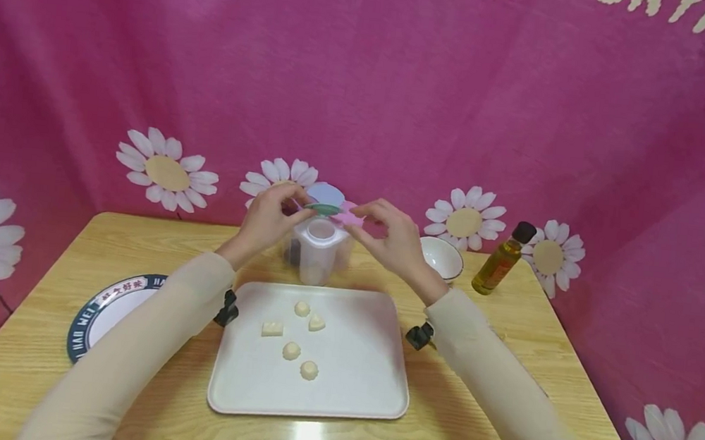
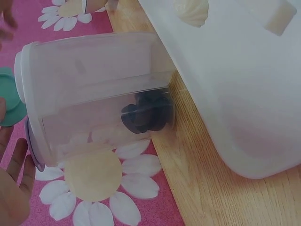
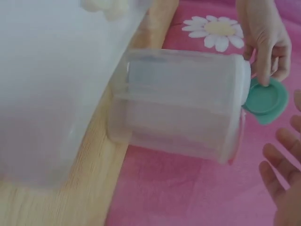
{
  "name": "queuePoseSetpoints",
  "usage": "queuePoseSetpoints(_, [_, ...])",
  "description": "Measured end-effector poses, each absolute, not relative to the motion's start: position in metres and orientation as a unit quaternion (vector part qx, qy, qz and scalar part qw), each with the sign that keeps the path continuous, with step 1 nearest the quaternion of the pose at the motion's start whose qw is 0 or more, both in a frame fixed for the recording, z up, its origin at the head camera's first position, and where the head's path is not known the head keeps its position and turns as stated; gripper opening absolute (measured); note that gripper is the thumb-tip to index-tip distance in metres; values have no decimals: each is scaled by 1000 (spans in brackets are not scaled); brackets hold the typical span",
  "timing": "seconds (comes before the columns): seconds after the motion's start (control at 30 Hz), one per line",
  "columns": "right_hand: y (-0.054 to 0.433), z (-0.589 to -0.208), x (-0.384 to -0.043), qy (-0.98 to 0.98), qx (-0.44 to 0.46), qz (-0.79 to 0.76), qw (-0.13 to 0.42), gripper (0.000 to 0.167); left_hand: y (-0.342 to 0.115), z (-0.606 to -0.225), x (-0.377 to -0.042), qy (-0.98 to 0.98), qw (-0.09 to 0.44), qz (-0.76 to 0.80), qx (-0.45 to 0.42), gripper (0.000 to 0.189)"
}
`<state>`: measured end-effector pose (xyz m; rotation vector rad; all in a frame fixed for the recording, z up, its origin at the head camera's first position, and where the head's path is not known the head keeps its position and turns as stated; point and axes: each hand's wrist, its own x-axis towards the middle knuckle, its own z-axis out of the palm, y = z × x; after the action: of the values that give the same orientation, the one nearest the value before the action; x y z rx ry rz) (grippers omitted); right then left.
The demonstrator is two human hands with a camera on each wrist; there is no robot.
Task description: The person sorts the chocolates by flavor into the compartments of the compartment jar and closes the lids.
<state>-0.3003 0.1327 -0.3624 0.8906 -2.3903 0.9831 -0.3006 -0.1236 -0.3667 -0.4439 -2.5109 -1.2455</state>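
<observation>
A clear plastic storage container with several compartments stands behind the tray, some of its flip lids raised. My left hand pinches the green lid at its edge, above the container's white rim. On the other side my right hand hovers beside the pink lid, its fingers spread and holding nothing in the right wrist view. A blue lid stands up at the back. Dark pieces lie at the bottom of one compartment; the other compartments' contents are unclear.
A white tray in front carries several small cream-coloured moulded pieces. Left is a blue-rimmed plate, partly behind the sleeve. Back right stand a white bowl and an oil bottle. A pink flowered cloth hangs behind the table.
</observation>
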Motion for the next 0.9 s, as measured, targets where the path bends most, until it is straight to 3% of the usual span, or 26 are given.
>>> queuePoseSetpoints(0.4, [227, -383, -243, -877, 324, 261, 239, 36, -124, -369, -301, -875, 150, -435, -149, 20])
queuePoseSetpoints(0.7, [297, -410, -197, -938, 233, 202, 155, 56, -121, -367, -301, -877, 140, -434, -151, 21])
queuePoseSetpoints(0.9, [332, -431, -174, -949, 236, 136, 160, 73, -121, -367, -301, -875, 143, -438, -149, 21])
